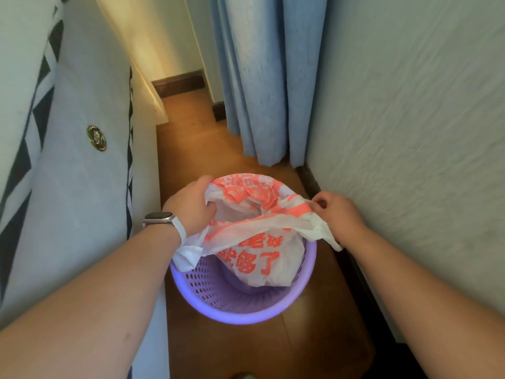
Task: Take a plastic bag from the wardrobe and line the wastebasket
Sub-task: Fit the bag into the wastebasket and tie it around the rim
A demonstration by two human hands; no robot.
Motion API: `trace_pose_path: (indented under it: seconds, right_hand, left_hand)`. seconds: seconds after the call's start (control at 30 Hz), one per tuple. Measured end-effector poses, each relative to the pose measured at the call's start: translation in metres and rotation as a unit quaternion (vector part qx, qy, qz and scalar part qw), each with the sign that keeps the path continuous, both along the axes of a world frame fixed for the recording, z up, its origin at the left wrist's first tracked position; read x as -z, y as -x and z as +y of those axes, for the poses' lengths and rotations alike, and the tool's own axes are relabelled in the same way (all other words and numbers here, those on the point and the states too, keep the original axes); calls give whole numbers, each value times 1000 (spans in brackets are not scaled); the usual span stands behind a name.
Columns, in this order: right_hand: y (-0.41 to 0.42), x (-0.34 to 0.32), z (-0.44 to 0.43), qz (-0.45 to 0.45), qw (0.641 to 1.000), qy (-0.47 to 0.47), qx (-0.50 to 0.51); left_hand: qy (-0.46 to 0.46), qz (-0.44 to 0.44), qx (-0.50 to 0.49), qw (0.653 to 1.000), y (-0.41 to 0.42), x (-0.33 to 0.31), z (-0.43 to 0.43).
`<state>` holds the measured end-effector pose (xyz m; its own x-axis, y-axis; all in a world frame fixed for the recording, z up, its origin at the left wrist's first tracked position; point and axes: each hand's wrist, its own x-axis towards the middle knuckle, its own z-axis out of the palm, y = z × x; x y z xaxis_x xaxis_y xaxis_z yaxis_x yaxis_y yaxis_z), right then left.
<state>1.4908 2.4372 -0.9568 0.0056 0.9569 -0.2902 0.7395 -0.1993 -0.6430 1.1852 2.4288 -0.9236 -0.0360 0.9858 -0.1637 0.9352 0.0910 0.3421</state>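
A purple perforated wastebasket [218, 302] stands on the wooden floor between the bed and the wall. A white plastic bag with orange-red print [254, 258] hangs partly inside it, its mouth spread open above the rim. My left hand [191, 206], with a watch on the wrist, grips the bag's left edge at the far rim. On the right side, my right hand [336, 212] pinches the bag's edge and handle. The bag's far edge lies over the far rim; the near rim is bare.
A bed with a white and black patterned cover [76, 187] fills the left side. A textured wall [410, 132] runs close on the right, with a dark skirting board. Blue curtains [259, 91] hang behind the basket. The wooden floor [191, 127] forms a narrow aisle.
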Motion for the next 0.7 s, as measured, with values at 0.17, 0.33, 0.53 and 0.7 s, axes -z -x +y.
trace_pose_path:
  seconds: [0.17,0.33,0.53,0.7]
  right_hand:
    - [1,-43,-13,36,993,-108,12]
    - [12,-69,-44,1,969,-160,-187]
    - [27,-72,-68,-127,937,-129,-298]
    - [6,-75,-81,-172,914,-147,-338]
  left_hand:
    - [-102,51,54,992,-14,-20,-20]
    - [2,74,211,975,-37,-48,-48]
    - [166,175,241,940,-33,-57,-80]
    - [145,227,299,915,-42,-64,-91]
